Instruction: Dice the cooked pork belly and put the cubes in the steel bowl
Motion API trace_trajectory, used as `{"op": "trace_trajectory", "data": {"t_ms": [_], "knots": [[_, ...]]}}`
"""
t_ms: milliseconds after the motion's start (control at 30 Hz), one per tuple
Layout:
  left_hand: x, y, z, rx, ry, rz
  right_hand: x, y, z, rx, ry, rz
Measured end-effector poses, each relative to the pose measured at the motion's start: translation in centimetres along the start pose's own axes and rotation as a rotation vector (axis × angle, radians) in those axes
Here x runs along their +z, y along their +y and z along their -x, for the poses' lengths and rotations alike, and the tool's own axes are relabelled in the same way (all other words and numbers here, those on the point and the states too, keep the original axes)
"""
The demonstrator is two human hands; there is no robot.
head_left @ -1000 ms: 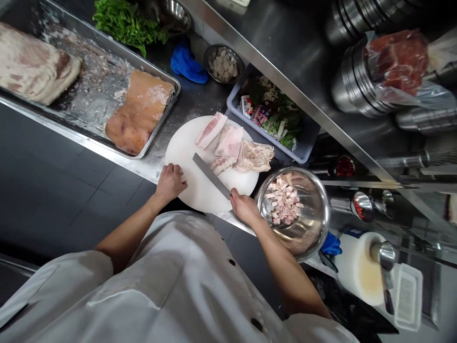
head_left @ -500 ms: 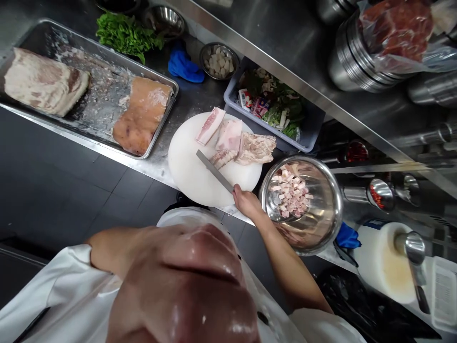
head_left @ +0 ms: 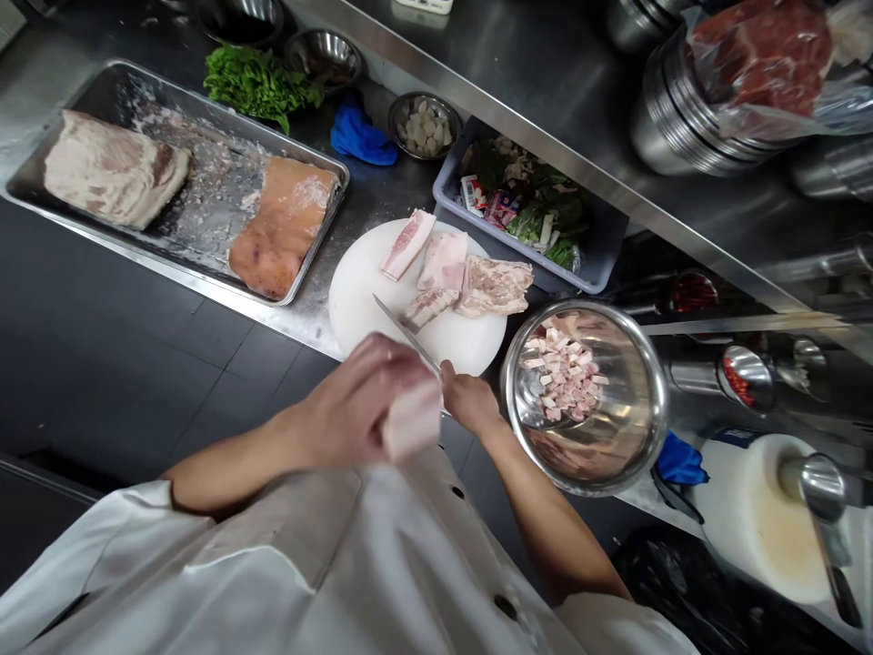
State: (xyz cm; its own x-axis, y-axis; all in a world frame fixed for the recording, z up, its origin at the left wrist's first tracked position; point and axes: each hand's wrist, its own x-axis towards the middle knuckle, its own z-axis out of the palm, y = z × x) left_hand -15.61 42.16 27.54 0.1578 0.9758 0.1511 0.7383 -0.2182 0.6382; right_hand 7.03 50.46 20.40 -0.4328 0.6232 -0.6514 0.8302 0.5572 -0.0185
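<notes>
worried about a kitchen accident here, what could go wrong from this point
The left hand looks close to the knife, so a nick is possible. The blurred pale item it holds could slip and drop. The right hand, beside the metal bowl, might knock it.

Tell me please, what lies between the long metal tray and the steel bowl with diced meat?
The round white cutting board, bearing several pieces of meat, lies between the tray and the bowl; the head view shows this.
</notes>
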Motion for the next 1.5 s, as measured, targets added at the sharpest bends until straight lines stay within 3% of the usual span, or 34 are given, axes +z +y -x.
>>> {"op": "trace_trajectory", "data": {"t_ms": [67,133,200,267,400,567,933,1100,1367,1500], "knots": [[2.6,-4.8,-2.8,-0.015,0.021,-0.046,0.1,-0.6,0.1,0.013,0.009,-0.084],[5.7,-9.2,-4.5,-0.119,0.011,-0.135,0.1,-0.7,0.0,0.033,0.022,-0.164],[8.7,-12.3,-5.0,-0.196,-0.013,-0.185,0.1,-0.7,0.1,0.049,0.037,-0.21],[10.6,-14.1,-4.7,-0.236,0.017,-0.205,0.0,-0.9,0.6,0.053,0.052,-0.213],[10.9,-15.2,-2.7,-0.232,0.118,-0.096,-0.8,-2.5,3.1,0.036,0.043,-0.174],[9.9,-16.5,-1.3,-0.098,0.123,-0.035,-2.3,-4.8,5.5,0.014,-0.025,-0.128],[10.7,-17.6,-2.0,0.045,0.149,-0.014,-5.8,-6.7,5.8,0.043,-0.228,-0.084],[11.1,-18.0,-1.8,0.08,0.201,0.043,-7.1,-6.9,3.0,-0.004,-0.224,-0.168],[10.3,-20.6,-3.2,0.013,0.25,0.03,-2.6,-8.7,-4.7,0.051,-0.091,-0.178],[10.2,-20.9,-3.6,0.035,0.263,-0.014,-4.1,-9.0,-6.9,0.006,-0.014,-0.232]]}}
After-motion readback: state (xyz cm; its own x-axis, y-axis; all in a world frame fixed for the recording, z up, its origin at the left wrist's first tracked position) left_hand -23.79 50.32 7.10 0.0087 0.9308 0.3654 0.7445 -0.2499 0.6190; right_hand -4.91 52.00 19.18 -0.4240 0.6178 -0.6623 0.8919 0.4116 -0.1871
